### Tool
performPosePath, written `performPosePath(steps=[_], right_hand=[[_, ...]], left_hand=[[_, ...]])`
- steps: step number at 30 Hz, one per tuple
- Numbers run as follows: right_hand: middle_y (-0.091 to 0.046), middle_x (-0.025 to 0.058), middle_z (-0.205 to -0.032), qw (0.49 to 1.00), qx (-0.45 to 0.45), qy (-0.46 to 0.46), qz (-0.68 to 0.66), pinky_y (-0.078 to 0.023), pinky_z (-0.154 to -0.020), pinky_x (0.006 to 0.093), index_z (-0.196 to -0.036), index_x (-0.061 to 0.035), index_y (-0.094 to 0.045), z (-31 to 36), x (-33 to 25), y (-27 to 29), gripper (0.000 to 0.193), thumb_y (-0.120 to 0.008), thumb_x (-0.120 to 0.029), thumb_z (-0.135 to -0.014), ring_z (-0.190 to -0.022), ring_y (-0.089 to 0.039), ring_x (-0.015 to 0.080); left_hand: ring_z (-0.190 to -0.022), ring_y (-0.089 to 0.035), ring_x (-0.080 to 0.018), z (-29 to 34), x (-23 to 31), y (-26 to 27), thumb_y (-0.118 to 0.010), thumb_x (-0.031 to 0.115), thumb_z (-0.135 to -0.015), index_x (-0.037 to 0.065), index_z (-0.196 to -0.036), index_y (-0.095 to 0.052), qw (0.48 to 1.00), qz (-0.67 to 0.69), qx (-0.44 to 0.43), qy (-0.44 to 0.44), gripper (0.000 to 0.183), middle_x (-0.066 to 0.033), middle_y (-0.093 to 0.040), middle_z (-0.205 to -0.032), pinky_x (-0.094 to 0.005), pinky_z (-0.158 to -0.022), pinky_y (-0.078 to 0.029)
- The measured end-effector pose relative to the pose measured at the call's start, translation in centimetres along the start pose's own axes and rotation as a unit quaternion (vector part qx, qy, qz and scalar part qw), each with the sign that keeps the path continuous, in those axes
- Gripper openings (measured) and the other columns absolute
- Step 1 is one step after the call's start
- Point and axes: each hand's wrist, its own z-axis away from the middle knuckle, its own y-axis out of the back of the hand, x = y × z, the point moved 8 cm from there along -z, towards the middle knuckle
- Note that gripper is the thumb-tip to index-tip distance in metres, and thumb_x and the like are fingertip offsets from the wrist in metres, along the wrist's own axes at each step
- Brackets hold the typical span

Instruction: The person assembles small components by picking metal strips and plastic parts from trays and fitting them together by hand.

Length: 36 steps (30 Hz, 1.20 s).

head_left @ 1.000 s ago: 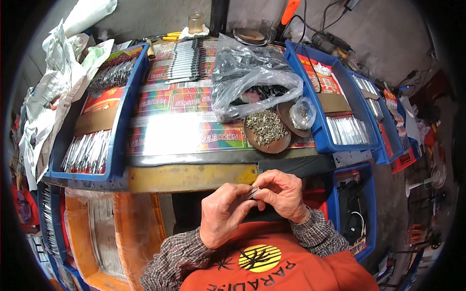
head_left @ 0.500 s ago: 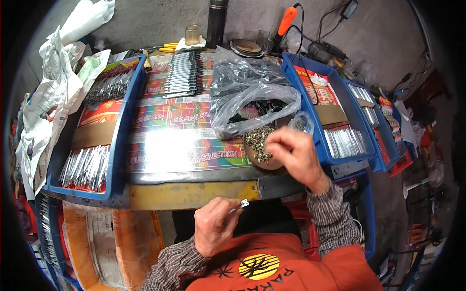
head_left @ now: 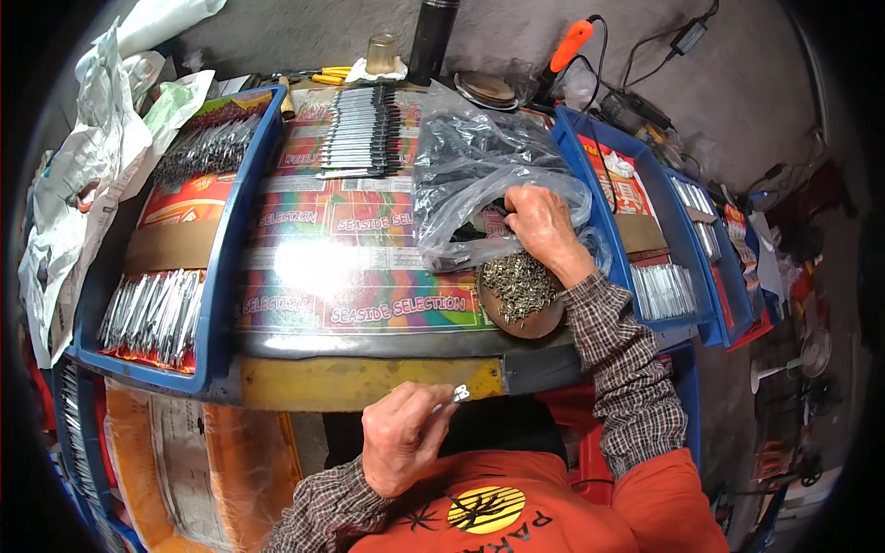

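In front of the table edge, my left hand (head_left: 403, 438) is closed around a slim silver piece (head_left: 460, 394); only its end, which appears to have two small holes, sticks out past the fingers. My right hand (head_left: 544, 230) reaches into the mouth of a clear plastic bag (head_left: 461, 189) with dark parts inside. Its fingers are bent and pressed together, and what they hold, if anything, is hidden. Just below the right wrist, a round dish (head_left: 532, 324) holds a heap of tiny metal pins (head_left: 518, 284). Farther back lies a row of silver-and-black pieces (head_left: 361, 129).
A blue tray (head_left: 221, 304) with bundled silver pieces stands on the left, beside crumpled paper (head_left: 78, 184). More blue trays (head_left: 599, 198) line the right. A glass (head_left: 381, 53), a dark cylinder (head_left: 433, 41) and an orange-handled tool (head_left: 572, 46) stand at the back.
My right hand has moved from above the dish of pins, away from me, into the bag's opening. My left hand stays near the table edge, holding the silver piece. The view has shifted slightly.
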Motion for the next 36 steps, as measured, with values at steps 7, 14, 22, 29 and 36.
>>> performPosePath(steps=[7, 14, 22, 29, 36], right_hand=[[-0.061, 0.0216, -0.084, 0.999, 0.006, 0.039, -0.010, -0.047, -0.074, 0.0474, -0.086, 0.0017, -0.064, 0.3, 0.2, -0.1, 0.018, -0.060, -0.004, -0.069, -0.082, -0.061, 0.0401], [-0.057, 0.0174, -0.083, 0.980, 0.109, 0.079, -0.144, -0.048, -0.068, 0.0396, -0.090, 0.0034, -0.059, 1.9, -1.0, 4.1, 0.019, -0.060, 0.001, -0.071, -0.073, -0.060, 0.0325], [-0.061, 0.0074, -0.094, 0.823, -0.012, -0.027, -0.567, -0.053, -0.066, 0.0231, -0.096, 0.0065, -0.063, 9.2, -3.9, 5.6, 0.011, -0.061, 0.001, -0.087, -0.075, -0.066, 0.0128], [-0.060, 0.0118, -0.103, 0.752, -0.031, 0.020, -0.658, -0.057, -0.068, 0.0257, -0.101, 0.0035, -0.067, 16.3, -6.4, 5.5, 0.013, -0.061, 0.000, -0.090, -0.083, -0.067, 0.0177], [-0.061, 0.0141, -0.105, 0.653, -0.055, -0.026, -0.755, -0.059, -0.068, 0.0272, -0.103, 0.0043, -0.066, 19.3, -6.7, 3.4, 0.015, -0.060, -0.003, -0.091, -0.084, -0.066, 0.0184]], left_hand=[[-0.057, -0.058, -0.0229, -0.1, 0.0, -0.1, -0.072, -0.001, -0.074, 0.004, -0.089, -0.066, 1.000, -0.012, -0.002, 0.000, 0.017, -0.0097, -0.061, -0.072, -0.0312, -0.051, -0.045], [-0.056, -0.057, -0.0217, 0.0, 0.6, -0.2, -0.072, -0.002, -0.075, 0.003, -0.088, -0.065, 1.000, -0.011, 0.003, -0.007, 0.016, -0.0101, -0.060, -0.071, -0.0305, -0.051, -0.044], [-0.055, -0.054, -0.0180, 0.9, 0.6, 0.1, -0.072, -0.003, -0.075, 0.002, -0.087, -0.065, 0.999, 0.003, -0.004, 0.043, 0.015, -0.0083, -0.057, -0.069, -0.0279, -0.051, -0.043], [-0.056, -0.054, -0.0141, 1.0, 1.2, -0.9, -0.070, -0.005, -0.074, 0.001, -0.087, -0.066, 0.998, 0.027, -0.035, 0.053, 0.015, -0.0071, -0.058, -0.068, -0.0258, -0.052, -0.042], [-0.063, -0.059, -0.0140, 1.8, 1.7, -2.1, -0.070, -0.007, -0.075, -0.001, -0.089, -0.066, 0.994, 0.063, -0.071, 0.059, 0.016, -0.0075, -0.064, -0.076, -0.0256, -0.056, -0.045]])
